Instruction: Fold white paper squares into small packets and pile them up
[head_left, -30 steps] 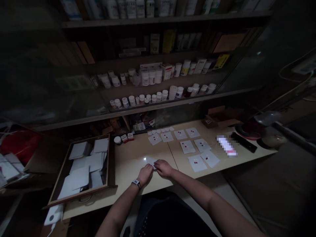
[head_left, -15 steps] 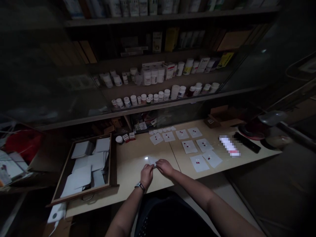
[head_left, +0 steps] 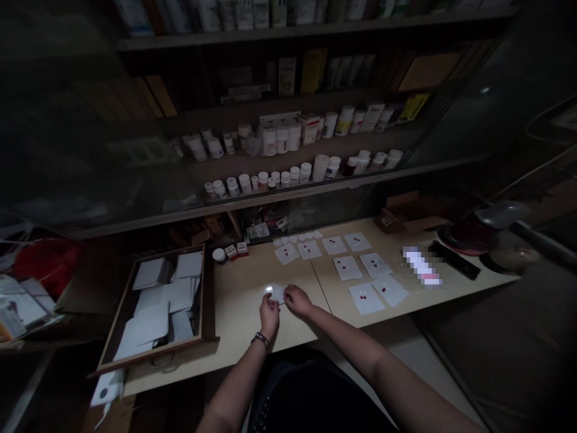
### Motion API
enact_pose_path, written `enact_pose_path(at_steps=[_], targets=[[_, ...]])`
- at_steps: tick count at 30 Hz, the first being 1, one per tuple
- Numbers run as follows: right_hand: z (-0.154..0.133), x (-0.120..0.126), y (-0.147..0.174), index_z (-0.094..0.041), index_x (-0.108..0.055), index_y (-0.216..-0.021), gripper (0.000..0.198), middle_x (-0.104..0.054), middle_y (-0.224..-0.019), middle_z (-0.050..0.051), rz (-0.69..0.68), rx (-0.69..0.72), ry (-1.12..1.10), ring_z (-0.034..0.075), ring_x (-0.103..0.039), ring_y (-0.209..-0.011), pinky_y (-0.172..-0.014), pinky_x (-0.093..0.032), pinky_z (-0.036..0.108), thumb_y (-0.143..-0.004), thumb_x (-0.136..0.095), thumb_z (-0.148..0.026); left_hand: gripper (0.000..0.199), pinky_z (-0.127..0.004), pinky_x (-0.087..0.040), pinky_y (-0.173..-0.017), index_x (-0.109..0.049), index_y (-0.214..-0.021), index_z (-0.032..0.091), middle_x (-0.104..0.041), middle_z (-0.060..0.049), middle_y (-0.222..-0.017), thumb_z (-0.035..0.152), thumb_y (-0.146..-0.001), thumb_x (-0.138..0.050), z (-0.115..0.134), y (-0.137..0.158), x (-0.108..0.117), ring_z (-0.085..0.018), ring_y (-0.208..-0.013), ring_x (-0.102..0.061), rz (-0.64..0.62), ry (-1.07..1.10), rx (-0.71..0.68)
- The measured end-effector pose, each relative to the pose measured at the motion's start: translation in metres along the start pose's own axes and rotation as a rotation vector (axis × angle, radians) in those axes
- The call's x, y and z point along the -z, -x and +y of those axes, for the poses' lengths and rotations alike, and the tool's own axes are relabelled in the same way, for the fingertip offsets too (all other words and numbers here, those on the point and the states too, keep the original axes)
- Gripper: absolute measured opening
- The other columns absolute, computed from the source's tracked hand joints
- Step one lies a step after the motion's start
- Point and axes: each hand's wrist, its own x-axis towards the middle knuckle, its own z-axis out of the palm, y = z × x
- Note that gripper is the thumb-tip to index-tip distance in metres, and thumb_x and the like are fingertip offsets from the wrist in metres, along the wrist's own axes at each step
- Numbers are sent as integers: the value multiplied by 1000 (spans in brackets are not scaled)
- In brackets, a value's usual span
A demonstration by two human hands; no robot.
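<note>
My left hand (head_left: 270,310) and my right hand (head_left: 297,300) meet over the front middle of the table. Between their fingertips is a small folded piece of white paper (head_left: 278,294), pinched from both sides; its inside is hidden. To the right of my hands lie several square white papers (head_left: 366,305), spread flat, each with a few red and white pills on it. Behind them, along the table's back edge, sits a row of small folded white packets (head_left: 297,238).
On the left an open wooden drawer (head_left: 208,300) holds stacks of white paper. A white jar (head_left: 219,256) and small boxes (head_left: 242,248) stand by the table's back. Shelves of medicine bottles (head_left: 320,167) rise behind. At right are a black phone (head_left: 455,260) and an open carton (head_left: 390,221).
The paper between my hands has been raised and turned, so more of it shows. My left hand has rolled slightly, its fingers now more upright. The view has shifted a little.
</note>
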Motion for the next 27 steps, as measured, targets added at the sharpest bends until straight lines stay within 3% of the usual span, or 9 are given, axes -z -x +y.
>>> enact_pose_path(at_steps=[4,8,10,13,15,18,21,24,27], targets=[[1,-1,-4,-16,-63,-79,9,-60,-84,5,-4,-10,-24,18,-53,-85,-75,-37,25,-81,-54,-16,28,-21,-42,-49,-53,-104,12,-54,4,-60,15,-76,-53,3,-7,0,-12,-49,-56,1,-39,91],[2,0,-3,-16,-62,-78,8,-59,-83,5,-6,-1,-38,18,-52,-84,-75,-37,25,-78,-54,-12,26,-23,-46,-57,-56,-101,12,-57,2,-61,11,-75,-55,7,-8,0,-14,-57,-59,1,-204,78],[3,-1,-3,-16,-62,-78,9,-59,-84,5,-18,-4,-35,18,-52,-86,-76,-37,25,-76,-54,-11,27,-26,-49,-65,-58,-103,12,-62,-1,-69,11,-76,-55,10,-6,0,-16,-67,-63,5,-298,36],[4,-3,-4,-16,-62,-78,10,-60,-85,5,-33,-14,-17,18,-53,-87,-76,-38,26,-76,-54,-12,38,-33,-49,-85,-56,-116,14,-65,-11,-103,11,-79,-51,13,0,5,-21,-98,-62,-3,-441,-174],[4,-4,-5,-16,-62,-78,10,-60,-85,5,-24,-15,-10,17,-53,-85,-76,-38,25,-77,-53,-12,44,-38,-42,-100,-53,-125,18,-56,-13,-128,9,-82,-45,15,4,11,-22,-120,-50,-80,-571,-371],[3,-4,-7,-16,-62,-77,12,-60,-83,5,-14,-2,-12,17,-53,-84,-76,-38,24,-78,-51,-11,51,-43,-33,-108,-47,-133,20,-46,-9,-141,8,-85,-39,16,9,21,-22,-133,-36,-305,-783,-567],[2,-3,-8,-15,-63,-77,12,-60,-83,5,-29,-6,-15,17,-53,-85,-77,-38,25,-79,-51,-12,51,-48,-28,-110,-39,-140,15,-40,-13,-144,17,-89,-39,17,14,28,-25,-136,-31,-459,-961,-613],[2,-2,-7,-15,-64,-80,12,-61,-86,6,-31,-32,-26,17,-54,-86,-78,-38,25,-80,-52,-13,56,-49,-25,-111,-31,-144,11,-31,-15,-149,26,-90,-39,19,18,30,-27,-139,-25,-506,-1067,-603],[2,-1,-3,-15,-63,-95,17,-62,-96,8,-19,-24,-34,18,-54,-92,-82,-39,26,-81,-53,-14,60,-49,-23,-112,-27,-145,9,-26,-16,-151,29,-90,-40,21,21,30,-27,-140,-20,-529,-1111,-599]])
